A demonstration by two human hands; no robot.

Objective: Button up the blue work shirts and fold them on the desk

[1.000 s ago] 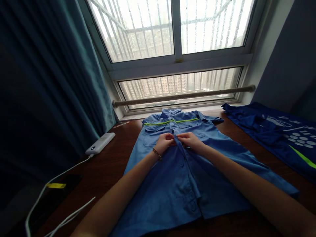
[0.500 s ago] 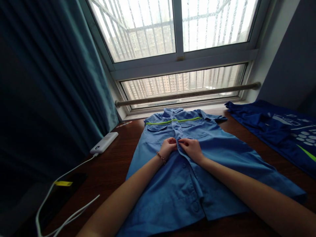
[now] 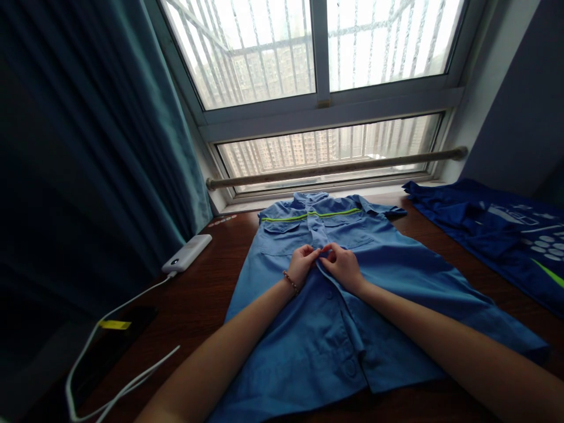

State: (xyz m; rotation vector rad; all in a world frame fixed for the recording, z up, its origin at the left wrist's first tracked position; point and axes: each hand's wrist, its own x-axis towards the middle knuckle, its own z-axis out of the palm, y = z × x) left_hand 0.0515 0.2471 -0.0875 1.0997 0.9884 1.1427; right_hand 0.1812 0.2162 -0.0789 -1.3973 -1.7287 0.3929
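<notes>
A light-blue short-sleeved work shirt (image 3: 282, 346) lies front up, its collar towards the window and a yellow-green stripe across the chest. Both hands meet at the middle of its front opening. My left hand (image 3: 303, 265), with a beaded bracelet at the wrist, pinches the placket edge. From the other side my right hand (image 3: 342, 267) grips the same edge between thumb and fingers. The button between them is hidden by the fingertips. Below the hands the front edges lie apart, with buttons showing on the left panel.
The shirt rests on a dark wooden table (image 3: 198, 311). To the right lies a dark-blue printed garment (image 3: 497, 235). At left are a white power bank (image 3: 187, 254), its white cable (image 3: 127, 302) and a dark flat object (image 3: 118, 346) with a yellow tag. A metal bar (image 3: 339, 169) crosses the window.
My fingers have shifted slightly at the placket; the right thumb and forefinger now arch up more. The shirt lies where it was.
</notes>
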